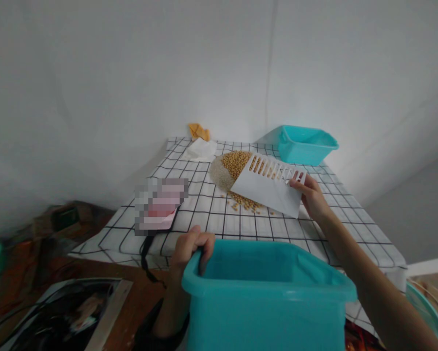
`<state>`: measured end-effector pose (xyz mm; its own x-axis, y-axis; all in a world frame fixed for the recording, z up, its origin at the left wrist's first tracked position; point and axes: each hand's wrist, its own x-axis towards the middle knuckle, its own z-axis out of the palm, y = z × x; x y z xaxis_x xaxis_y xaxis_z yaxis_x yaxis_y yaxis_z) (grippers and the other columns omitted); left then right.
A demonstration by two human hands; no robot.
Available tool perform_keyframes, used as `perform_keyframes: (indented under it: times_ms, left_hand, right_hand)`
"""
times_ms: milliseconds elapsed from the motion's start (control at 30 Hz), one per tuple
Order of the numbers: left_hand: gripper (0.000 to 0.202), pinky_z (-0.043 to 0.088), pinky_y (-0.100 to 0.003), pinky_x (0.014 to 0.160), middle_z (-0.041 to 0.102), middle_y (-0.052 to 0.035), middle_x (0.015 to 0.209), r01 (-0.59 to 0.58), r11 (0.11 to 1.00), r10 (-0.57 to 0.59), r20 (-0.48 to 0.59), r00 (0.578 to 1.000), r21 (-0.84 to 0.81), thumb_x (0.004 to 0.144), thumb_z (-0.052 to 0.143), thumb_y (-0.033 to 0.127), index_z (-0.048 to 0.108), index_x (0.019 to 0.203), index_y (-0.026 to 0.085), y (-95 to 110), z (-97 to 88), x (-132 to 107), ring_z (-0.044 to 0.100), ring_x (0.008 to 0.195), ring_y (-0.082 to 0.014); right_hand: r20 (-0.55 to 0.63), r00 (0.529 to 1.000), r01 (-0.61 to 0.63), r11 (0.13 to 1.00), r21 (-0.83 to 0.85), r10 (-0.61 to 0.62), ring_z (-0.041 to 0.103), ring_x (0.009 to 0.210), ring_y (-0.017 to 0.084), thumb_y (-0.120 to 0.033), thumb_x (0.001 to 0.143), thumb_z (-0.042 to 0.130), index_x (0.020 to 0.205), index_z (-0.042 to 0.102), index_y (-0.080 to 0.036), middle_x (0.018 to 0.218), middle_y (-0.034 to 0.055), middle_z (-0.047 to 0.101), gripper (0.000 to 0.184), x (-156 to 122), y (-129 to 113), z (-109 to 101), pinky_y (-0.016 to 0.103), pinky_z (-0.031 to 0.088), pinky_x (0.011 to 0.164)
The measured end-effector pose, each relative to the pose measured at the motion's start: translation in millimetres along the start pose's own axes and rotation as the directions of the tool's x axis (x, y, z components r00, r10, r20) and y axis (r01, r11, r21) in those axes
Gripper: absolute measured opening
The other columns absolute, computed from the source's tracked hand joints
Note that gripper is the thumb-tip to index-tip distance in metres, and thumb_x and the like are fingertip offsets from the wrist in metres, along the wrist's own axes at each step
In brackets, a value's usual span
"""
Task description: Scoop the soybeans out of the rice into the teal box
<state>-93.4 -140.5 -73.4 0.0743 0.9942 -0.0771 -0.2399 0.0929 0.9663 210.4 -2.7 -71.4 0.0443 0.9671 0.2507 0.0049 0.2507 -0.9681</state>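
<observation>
My left hand [191,248] is wrapped over the left rim of a large turquoise plastic bin [266,312] in front of the table's near edge. The inside bottom of the bin is hidden. My right hand [312,197] grips the right end of a white sheet [270,187] with a row of slots along its far edge. This sheet is held tilted over the table, covering part of a pile of tan soybeans [236,163]. Left of the beans and against them lies a heap of small pale grains [220,175]. Several loose beans lie scattered below the sheet's near edge.
A smaller turquoise bin [302,153] stands at the table's back right. At the back left lie a crumpled white cloth [201,149] and a yellow cloth [199,131]. A pink blurred-out object [163,207] with a black strap [145,253] rests near the front left of the checked tablecloth [200,219].
</observation>
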Motion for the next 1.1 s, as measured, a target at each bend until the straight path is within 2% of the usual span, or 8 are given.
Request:
perform_keyframes:
  times_ms: [133,300,633,900,1100]
  left_hand:
    - [0.061,0.026,-0.036,0.05,0.031,0.003,0.042,-0.025,1.0,0.026,-0.017,1.0,0.012,0.099,0.033,0.055,0.037,0.045,0.027,-4.5,6.8,-0.2,0.031,0.044,-0.0166]
    - [0.062,0.028,-0.036,0.05,0.031,0.0029,0.043,-0.033,0.999,0.033,0.006,0.999,0.029,0.099,0.032,0.055,0.037,0.044,0.027,-6.4,5.4,-0.4,0.032,0.044,-0.0168]
    - [0.061,0.031,-0.034,0.048,0.033,0.0026,0.043,-0.029,1.0,0.029,0.066,0.997,0.004,0.097,0.037,0.057,0.04,0.044,0.027,-4.0,1.6,0.7,0.033,0.044,-0.0166]
    - [0.061,0.036,-0.035,0.049,0.035,0.002,0.044,-0.054,0.997,0.051,0.059,0.997,0.048,0.098,0.038,0.056,0.041,0.045,0.027,-3.0,0.3,-0.4,0.037,0.045,-0.0168]
    - [0.064,0.033,-0.036,0.05,0.034,0.0021,0.043,-0.071,0.997,0.069,0.042,0.997,0.043,0.099,0.035,0.059,0.04,0.043,0.027,-3.5,2.4,-0.2,0.034,0.044,-0.0167]
  right_hand:
    - [0.063,0.998,-0.007,1.0,-0.028,0.009,0.069,0.081,0.024,-0.044,0.073,0.084,0.091,0.072,-0.025,0.091,0.0025,0.077,0.028,-0.7,1.1,2.9,0.036,0.053,0.074]
    - [0.124,0.992,0.027,0.999,-0.037,-0.022,0.07,0.087,0.024,-0.046,0.076,0.084,0.094,0.075,-0.025,0.099,0.0031,0.079,0.029,-2.1,3.0,4.2,0.037,0.054,0.081]
    - [0.176,0.982,0.076,0.994,-0.084,-0.06,0.071,0.09,0.025,-0.048,0.08,0.081,0.097,0.075,-0.025,0.1,0.0039,0.079,0.029,-4.0,2.6,3.8,0.038,0.055,0.082]
    - [0.2,0.978,0.069,0.995,-0.073,-0.054,0.071,0.087,0.024,-0.047,0.081,0.082,0.097,0.075,-0.025,0.1,0.0032,0.079,0.028,-6.3,3.4,2.9,0.036,0.056,0.079]
    - [0.23,0.972,0.058,0.995,-0.08,-0.038,0.071,0.09,0.023,-0.046,0.083,0.081,0.098,0.075,-0.025,0.101,0.0029,0.079,0.026,-7.0,3.4,3.0,0.035,0.056,0.081]
